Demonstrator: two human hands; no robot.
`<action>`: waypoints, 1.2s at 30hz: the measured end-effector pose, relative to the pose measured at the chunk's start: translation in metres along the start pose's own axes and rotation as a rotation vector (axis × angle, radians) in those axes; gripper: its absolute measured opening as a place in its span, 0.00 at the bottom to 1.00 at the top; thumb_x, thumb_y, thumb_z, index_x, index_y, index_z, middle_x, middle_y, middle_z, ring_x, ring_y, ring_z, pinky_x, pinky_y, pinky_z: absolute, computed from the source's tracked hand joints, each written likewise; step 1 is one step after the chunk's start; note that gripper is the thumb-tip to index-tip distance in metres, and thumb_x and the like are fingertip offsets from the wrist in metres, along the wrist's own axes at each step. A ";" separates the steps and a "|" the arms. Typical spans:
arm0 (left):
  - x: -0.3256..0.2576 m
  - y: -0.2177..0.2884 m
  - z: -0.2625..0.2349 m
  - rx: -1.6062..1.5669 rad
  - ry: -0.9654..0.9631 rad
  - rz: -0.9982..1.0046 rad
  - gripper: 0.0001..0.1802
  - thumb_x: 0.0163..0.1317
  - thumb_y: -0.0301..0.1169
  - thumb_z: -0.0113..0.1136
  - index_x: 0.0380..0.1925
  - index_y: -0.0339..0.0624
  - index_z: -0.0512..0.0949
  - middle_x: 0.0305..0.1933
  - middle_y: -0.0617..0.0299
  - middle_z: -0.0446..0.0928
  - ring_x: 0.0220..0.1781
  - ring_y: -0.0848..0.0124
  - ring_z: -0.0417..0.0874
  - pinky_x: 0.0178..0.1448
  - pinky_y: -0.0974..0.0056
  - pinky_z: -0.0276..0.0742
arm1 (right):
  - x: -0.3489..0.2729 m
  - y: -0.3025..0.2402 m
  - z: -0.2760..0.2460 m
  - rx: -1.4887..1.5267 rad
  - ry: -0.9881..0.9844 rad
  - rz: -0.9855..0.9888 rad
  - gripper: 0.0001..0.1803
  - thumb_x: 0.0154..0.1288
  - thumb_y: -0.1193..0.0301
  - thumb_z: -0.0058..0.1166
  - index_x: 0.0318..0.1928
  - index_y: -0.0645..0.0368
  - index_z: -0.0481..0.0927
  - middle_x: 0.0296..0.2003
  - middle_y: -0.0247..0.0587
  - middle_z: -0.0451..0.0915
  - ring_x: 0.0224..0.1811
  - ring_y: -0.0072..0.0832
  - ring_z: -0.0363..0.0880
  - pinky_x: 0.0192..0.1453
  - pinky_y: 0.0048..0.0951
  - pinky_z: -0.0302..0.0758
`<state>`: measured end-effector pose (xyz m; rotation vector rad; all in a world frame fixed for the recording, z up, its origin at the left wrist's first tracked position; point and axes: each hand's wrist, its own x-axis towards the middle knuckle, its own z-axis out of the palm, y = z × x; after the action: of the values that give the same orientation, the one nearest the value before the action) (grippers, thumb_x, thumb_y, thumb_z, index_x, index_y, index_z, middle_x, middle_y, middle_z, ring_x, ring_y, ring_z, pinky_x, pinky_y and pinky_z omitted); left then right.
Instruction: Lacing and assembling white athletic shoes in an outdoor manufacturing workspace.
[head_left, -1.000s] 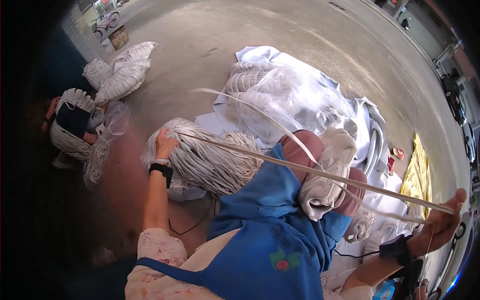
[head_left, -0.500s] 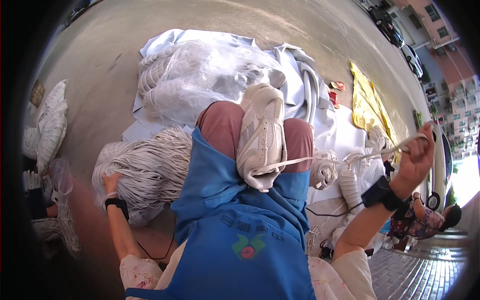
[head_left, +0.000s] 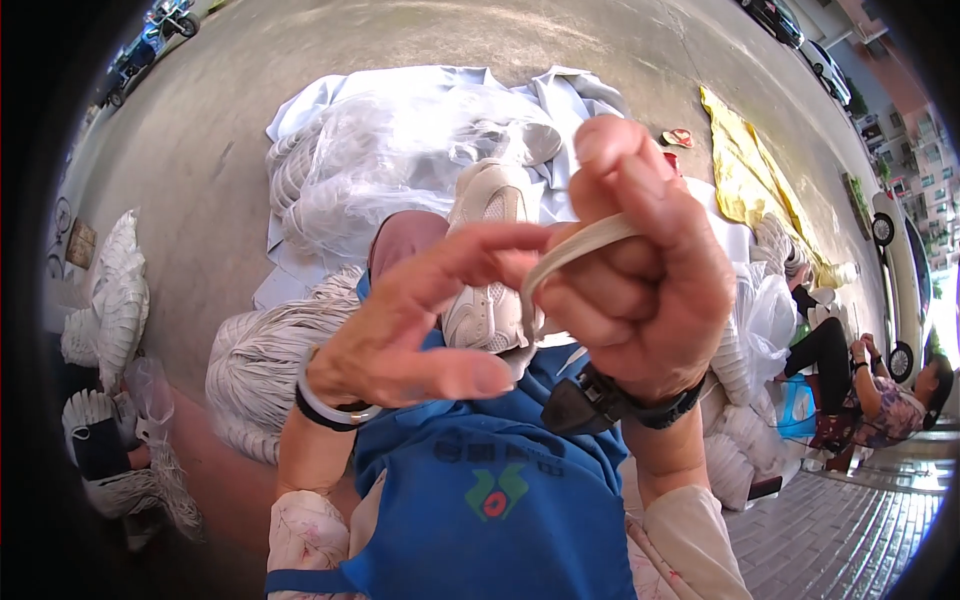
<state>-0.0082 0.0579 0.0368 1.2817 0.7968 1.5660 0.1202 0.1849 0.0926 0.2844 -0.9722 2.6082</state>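
A beige-white sneaker (head_left: 488, 305) rests on my lap between my knees, partly hidden by my hands. My right hand (head_left: 650, 270), raised in front of it, is closed on a flat off-white shoelace (head_left: 590, 240). The lace loops over its curled fingers and drops toward the shoe. Close by on the left, my left hand (head_left: 415, 320) has its thumb and forefinger spread apart around the hanging lace. Whether its forefinger touches the lace is hard to tell. A thick bundle of loose white laces (head_left: 270, 350) lies beside my left knee.
Beyond my knees, clear plastic bags of shoes (head_left: 370, 160) lie on a pale sheet (head_left: 440, 75). A yellow cloth (head_left: 745, 170) is spread at the right. Another person (head_left: 875, 400) sits farther right. More stacked white shoe parts (head_left: 120, 290) stand at the left.
My left hand has left the lace bundle and come up in front of the shoe. My right hand has swung inward from the far right, still gripping the lace.
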 end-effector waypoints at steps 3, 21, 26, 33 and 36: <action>0.008 -0.002 0.003 0.094 -0.191 -0.556 0.27 0.56 0.37 0.69 0.51 0.27 0.78 0.29 0.57 0.83 0.26 0.73 0.81 0.35 0.67 0.78 | -0.021 -0.026 -0.026 0.139 0.108 -0.063 0.10 0.77 0.71 0.37 0.51 0.60 0.68 0.16 0.19 0.50 0.09 0.08 0.43 0.11 0.16 0.46; -0.025 -0.062 0.023 1.138 0.374 -0.560 0.34 0.64 0.42 0.62 0.62 0.35 0.61 0.41 0.41 0.81 0.39 0.49 0.85 0.39 0.55 0.79 | -0.098 0.063 -0.103 -1.705 0.320 0.274 0.25 0.62 0.68 0.60 0.53 0.67 0.66 0.22 0.49 0.80 0.25 0.47 0.81 0.26 0.41 0.73; -0.044 -0.089 0.026 1.197 0.441 -0.425 0.37 0.65 0.40 0.61 0.64 0.32 0.54 0.45 0.36 0.80 0.41 0.42 0.84 0.41 0.50 0.80 | -0.102 0.071 -0.101 -1.693 0.320 0.278 0.22 0.61 0.73 0.57 0.52 0.69 0.66 0.22 0.54 0.78 0.24 0.51 0.80 0.27 0.46 0.74; -0.063 -0.096 0.014 1.079 0.444 -0.357 0.34 0.69 0.32 0.54 0.68 0.28 0.53 0.63 0.33 0.67 0.63 0.42 0.72 0.63 0.53 0.71 | -0.099 0.080 -0.097 -1.671 0.284 0.146 0.21 0.60 0.77 0.55 0.52 0.71 0.67 0.23 0.58 0.78 0.26 0.54 0.80 0.29 0.46 0.76; -0.073 -0.100 0.002 0.970 0.454 -0.378 0.34 0.71 0.32 0.52 0.70 0.28 0.51 0.67 0.37 0.64 0.69 0.49 0.68 0.70 0.58 0.64 | -0.098 0.085 -0.094 -1.627 0.265 0.175 0.22 0.59 0.77 0.56 0.53 0.71 0.66 0.22 0.56 0.78 0.26 0.53 0.80 0.30 0.45 0.77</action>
<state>0.0209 0.0252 -0.0796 1.2836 2.1276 1.1697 0.1715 0.1632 -0.0573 -0.5461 -2.5283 1.1394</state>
